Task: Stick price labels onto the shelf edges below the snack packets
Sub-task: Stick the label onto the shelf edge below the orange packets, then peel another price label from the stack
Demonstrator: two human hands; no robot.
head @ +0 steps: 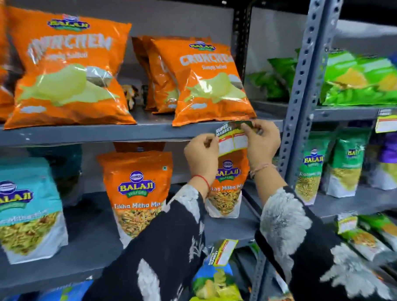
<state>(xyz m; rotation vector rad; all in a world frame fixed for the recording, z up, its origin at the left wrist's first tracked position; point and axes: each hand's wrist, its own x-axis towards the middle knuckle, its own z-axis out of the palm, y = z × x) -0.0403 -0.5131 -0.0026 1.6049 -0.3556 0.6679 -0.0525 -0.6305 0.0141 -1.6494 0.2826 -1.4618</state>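
Note:
A price label point(232, 138) with a green "Super Market" header and white boxes is held against the grey shelf edge point(102, 134), right below an orange Crunchem packet point(209, 87). My left hand point(202, 155) pinches the label's left side. My right hand point(261, 139) grips its upper right corner. The label hangs tilted, its lower part below the shelf edge. A larger orange Crunchem packet point(66, 71) stands further left on the same shelf.
A perforated grey upright point(302, 86) stands just right of my hands. Labels hang on the right bay's edge point(388, 123) and a lower shelf point(222, 251). Orange Tikha Mitha Mix pouches point(134, 193), a teal pouch point(24, 208) and green packets point(364, 80) fill other shelves.

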